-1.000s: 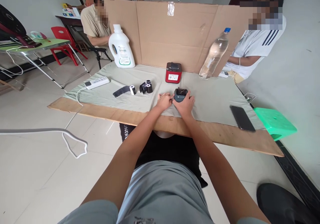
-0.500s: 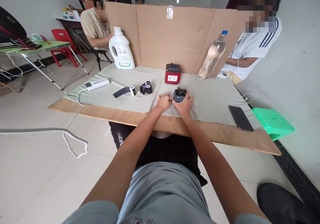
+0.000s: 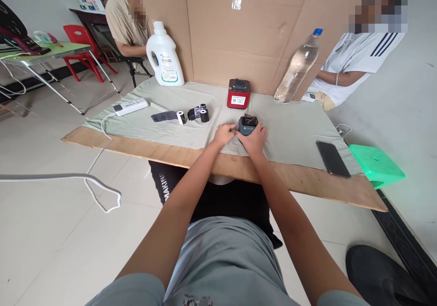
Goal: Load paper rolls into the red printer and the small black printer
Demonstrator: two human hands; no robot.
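A small dark label printer (image 3: 247,124) sits on the grey-green cloth (image 3: 293,130) near the table's front edge. My right hand (image 3: 255,140) is wrapped round its near side. My left hand (image 3: 223,134) is closed in a pinch against the printer's left side; what it pinches is too small to make out. A red printer (image 3: 238,94) stands just behind. Two small paper rolls (image 3: 196,113) with black tape lie to the left.
A white detergent jug (image 3: 164,56) and a clear water bottle (image 3: 298,67) stand before a cardboard screen (image 3: 239,33). A power strip (image 3: 130,106) lies at left, a black phone (image 3: 332,158) at right, a green stool (image 3: 375,165) beyond. Two other people sit behind the screen.
The camera view has shifted a little. Both hands stay at the dark printer with hardly any movement.
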